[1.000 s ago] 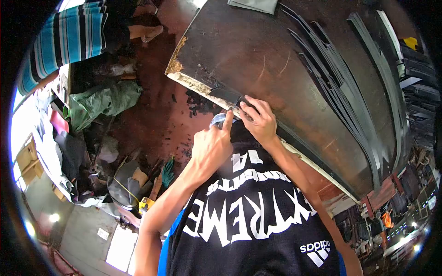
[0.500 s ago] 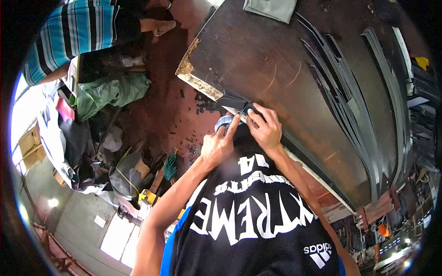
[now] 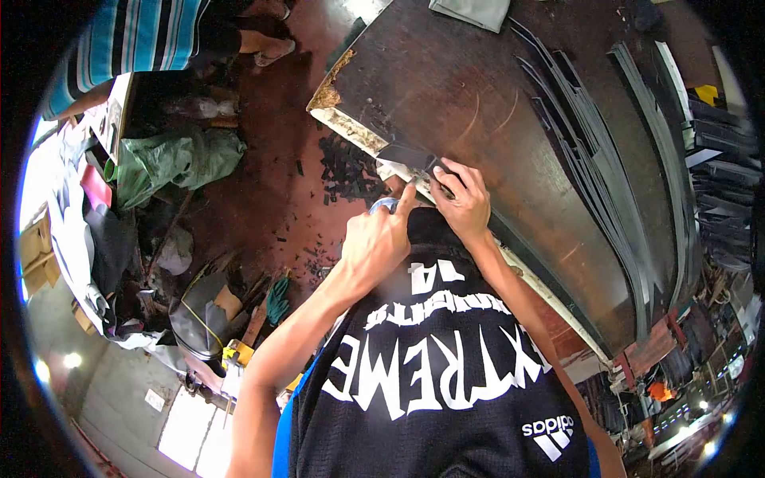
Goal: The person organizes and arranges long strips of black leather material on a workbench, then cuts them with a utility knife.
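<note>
At the near edge of a dark tabletop (image 3: 446, 103), my two hands work close together. My left hand (image 3: 378, 243) has its index finger stretched toward the edge, the other fingers curled round a rounded blue-grey item (image 3: 386, 205), mostly hidden, whose kind I cannot make out. The fingers of my right hand (image 3: 462, 199) are bent and pressed down at the edge on a small black piece (image 3: 408, 157) of flat sheet material. Where the fingertips meet the piece, details are too small to tell.
Long dark strips (image 3: 590, 143) lie in bundles across the table, with a folded grey cloth (image 3: 474, 12) at its far side. Black scraps (image 3: 347, 171) litter the red floor. A green plastic bag (image 3: 179, 163) and a person in a striped garment (image 3: 143, 44) are at the left.
My left hand has moved slightly, its index finger nearer the table edge and the blue-grey item more covered. My right hand stays at the black piece. The view has shifted a little.
</note>
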Tool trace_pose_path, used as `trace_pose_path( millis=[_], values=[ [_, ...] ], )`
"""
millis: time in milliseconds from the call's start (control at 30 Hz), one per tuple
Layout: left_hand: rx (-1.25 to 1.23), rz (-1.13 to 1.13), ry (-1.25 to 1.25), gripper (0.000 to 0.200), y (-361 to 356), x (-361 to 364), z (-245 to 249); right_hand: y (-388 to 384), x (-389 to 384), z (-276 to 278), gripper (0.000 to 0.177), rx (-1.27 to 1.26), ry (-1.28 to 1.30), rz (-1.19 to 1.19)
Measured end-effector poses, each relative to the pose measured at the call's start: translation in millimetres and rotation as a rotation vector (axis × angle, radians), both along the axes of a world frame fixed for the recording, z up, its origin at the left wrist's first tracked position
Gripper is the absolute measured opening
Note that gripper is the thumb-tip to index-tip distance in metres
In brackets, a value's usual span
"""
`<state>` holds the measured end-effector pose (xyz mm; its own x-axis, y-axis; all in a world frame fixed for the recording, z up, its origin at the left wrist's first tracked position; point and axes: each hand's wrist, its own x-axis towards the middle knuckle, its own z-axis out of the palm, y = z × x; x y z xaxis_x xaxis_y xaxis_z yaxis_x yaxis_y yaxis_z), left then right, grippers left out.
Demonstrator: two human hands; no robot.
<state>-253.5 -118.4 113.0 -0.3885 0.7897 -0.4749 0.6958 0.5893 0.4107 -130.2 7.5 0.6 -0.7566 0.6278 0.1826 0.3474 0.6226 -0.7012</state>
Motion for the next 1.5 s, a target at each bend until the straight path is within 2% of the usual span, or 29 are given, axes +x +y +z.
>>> trace_pose_path(
  millis=[333,500,633,700,767,833,900,1000,1067,1100,1267,1367,1433,1500],
  values=[
    [-0.160,-0.071,0.013,0.062,24,-6,10,1,1,2,0.026,-0.061,-0.007,-0.003],
    [-0.207,-0.095,0.029,0.069,31,-2,1,4,0,5,0.025,-0.086,-0.007,0.010],
    [-0.142,-0.072,0.074,0.074,3,16,-21,4,-1,2,0.024,-0.053,-0.004,0.028],
    [0.026,-0.001,0.078,0.072,-16,14,-34,4,-1,2,0.023,-0.027,0.010,0.018],
    [0.082,0.028,0.065,0.070,-33,12,-52,3,-1,4,0.023,-0.016,-0.011,0.025],
    [0.185,0.078,0.026,0.067,-37,10,-56,3,-2,4,0.024,0.028,0.007,0.023],
    [0.158,0.093,0.014,0.065,-38,13,-48,2,-1,3,0.023,0.047,0.016,0.020],
    [0.110,-0.026,0.103,0.061,-29,0,-2,1,-1,1,0.022,0.034,0.029,0.016],
    [0.182,-0.075,0.242,0.056,-20,-19,17,0,-2,2,0.022,0.067,0.017,0.017],
    [0.216,-0.112,0.332,0.055,-15,-30,15,-1,-1,2,0.023,0.085,0.005,0.022],
    [0.383,-0.297,0.465,0.049,2,-66,-30,-1,2,0,0.028,0.097,-0.031,0.051],
    [0.358,-0.386,0.551,0.043,-10,-68,-29,-1,2,1,0.028,0.102,-0.033,0.048],
    [0.155,-0.372,0.445,0.041,-25,-67,-18,-2,3,-1,0.027,0.130,-0.050,0.060],
    [0.135,-0.360,0.419,0.045,-41,-68,-13,-3,1,-2,0.028,0.153,-0.047,0.049]
  ],
)
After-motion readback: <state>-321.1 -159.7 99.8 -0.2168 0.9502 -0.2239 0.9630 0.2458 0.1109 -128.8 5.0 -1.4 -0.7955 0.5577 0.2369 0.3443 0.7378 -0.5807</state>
